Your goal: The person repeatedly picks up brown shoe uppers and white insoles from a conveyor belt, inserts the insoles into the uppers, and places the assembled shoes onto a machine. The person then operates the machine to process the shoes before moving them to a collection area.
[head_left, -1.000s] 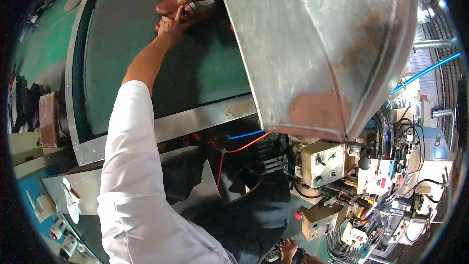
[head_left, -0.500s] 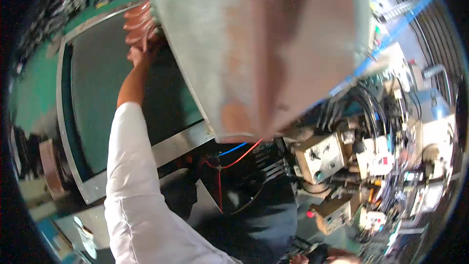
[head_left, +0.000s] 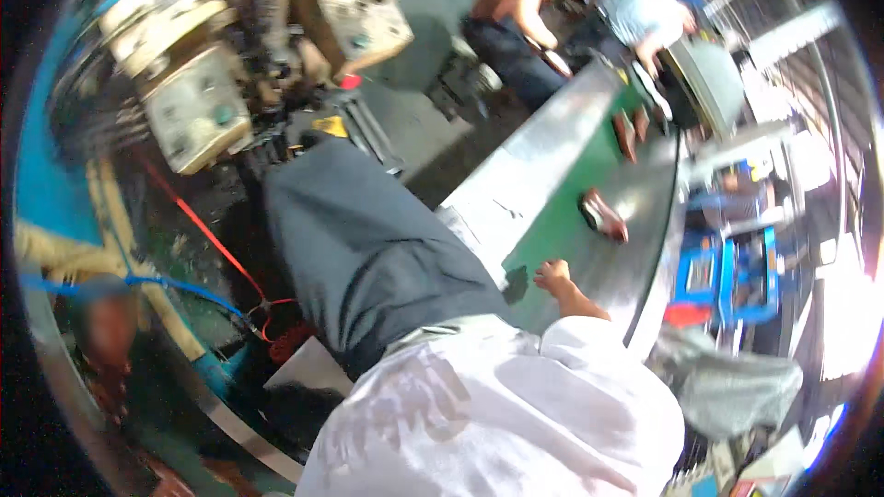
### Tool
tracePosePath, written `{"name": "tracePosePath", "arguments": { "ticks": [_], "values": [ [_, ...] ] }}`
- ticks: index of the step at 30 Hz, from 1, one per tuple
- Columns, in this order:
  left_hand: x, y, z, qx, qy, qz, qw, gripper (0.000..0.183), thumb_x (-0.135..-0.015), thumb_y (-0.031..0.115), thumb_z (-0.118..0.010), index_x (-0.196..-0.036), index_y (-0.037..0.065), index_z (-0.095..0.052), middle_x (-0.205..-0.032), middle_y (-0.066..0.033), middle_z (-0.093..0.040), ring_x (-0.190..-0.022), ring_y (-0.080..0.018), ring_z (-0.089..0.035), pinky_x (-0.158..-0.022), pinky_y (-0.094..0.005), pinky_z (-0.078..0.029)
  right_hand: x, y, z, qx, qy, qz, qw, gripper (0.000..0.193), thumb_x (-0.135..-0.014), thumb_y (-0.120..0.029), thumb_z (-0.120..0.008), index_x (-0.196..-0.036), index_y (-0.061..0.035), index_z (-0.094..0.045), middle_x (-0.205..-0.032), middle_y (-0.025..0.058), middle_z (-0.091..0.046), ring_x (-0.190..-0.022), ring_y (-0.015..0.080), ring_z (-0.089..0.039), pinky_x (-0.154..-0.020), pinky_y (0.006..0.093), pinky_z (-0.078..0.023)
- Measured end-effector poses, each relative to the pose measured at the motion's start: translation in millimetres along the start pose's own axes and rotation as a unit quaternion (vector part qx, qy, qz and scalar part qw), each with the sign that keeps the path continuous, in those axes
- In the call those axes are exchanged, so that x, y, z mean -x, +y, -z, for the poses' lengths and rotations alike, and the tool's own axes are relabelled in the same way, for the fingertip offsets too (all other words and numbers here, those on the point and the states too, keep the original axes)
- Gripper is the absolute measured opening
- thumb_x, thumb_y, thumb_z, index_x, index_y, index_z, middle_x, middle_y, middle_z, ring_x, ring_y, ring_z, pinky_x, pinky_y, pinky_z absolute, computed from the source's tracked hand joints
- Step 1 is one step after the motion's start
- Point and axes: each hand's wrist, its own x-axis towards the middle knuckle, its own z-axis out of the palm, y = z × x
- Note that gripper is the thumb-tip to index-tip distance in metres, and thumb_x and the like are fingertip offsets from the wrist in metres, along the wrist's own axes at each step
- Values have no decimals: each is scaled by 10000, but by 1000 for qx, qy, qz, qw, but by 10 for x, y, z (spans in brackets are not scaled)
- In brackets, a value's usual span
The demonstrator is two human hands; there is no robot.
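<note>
My right hand (head_left: 555,276) reaches out from its white sleeve over the near part of a green-and-grey conveyor belt (head_left: 566,212). Its fingers look loosely bent and apart, with nothing visible in them. The nearest thing on the belt is a brown shoe (head_left: 603,214), lying farther along and apart from the hand. Beyond it are more brown shoes (head_left: 626,135). A pale metal ledge (head_left: 516,189) borders the belt on its left. My left hand does not show. Motion smears much of the picture.
Cream control boxes (head_left: 196,110) with knobs stand at the upper left. Two co-workers (head_left: 520,32) (head_left: 645,18) are beside the belt's far end; another person (head_left: 110,350) is at the lower left. Red hose (head_left: 207,237) and blue hose (head_left: 189,290) run near my legs. Blue crates (head_left: 727,271) stand right.
My view has swung round from a large pale box-like housing to the conveyor. My left arm, earlier stretched toward several glossy brown pieces, has left the picture; my right hand has come into it.
</note>
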Motion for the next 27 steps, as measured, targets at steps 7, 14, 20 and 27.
{"name": "tracePosePath", "arguments": {
  "ticks": [7, 14, 20, 27],
  "values": [
    [91, 578, 320, 21, -49, 43, 998, 336, -1052, 283, -611, -1334, 101, -622, -1280, -171, -642, -1073, -313, -732, -921, -435, -594, 588, 852, -249, 201, -107, -40, 973, 388, -997, -241, -655, -1301, -3, -700, -1266, 249, -736, -1164, 374, -734, -924, 498, -614],
    [-378, 1837, -398, 339, -247, -2, 908, 370, -1053, 265, -613, -1244, -33, -720, -1143, -174, -761, -1028, -284, -748, -930, -406, -592, -400, 1022, 679, -77, 219, -136, 963, 735, -923, -324, -752, -1503, 40, -486, -1452, 282, -615, -1368, 438, -588, -1106, 523, -512],
    [-73, 4361, -963, 520, -407, -40, 750, 300, -1042, -74, -464, -1263, -67, -667, -1138, -171, -722, -1028, -245, -723, -958, -341, -573, -1493, 773, 1747, 6, 301, 33, 953, 702, -891, -413, -781, -1439, -50, -535, -1490, 276, -561, -1337, 498, -560, -1132, 528, -476],
    [311, 6751, -154, 501, -432, -331, 673, 307, -981, -158, -423, -1088, -94, -704, -1102, -167, -719, -971, -224, -691, -931, -332, -549, -1990, 1014, 1837, 217, 307, 27, 926, 753, -897, -504, -733, -1473, -61, -533, -1498, 163, -567, -1458, 382, -484, -1186, 520, -426]
  ]
}}
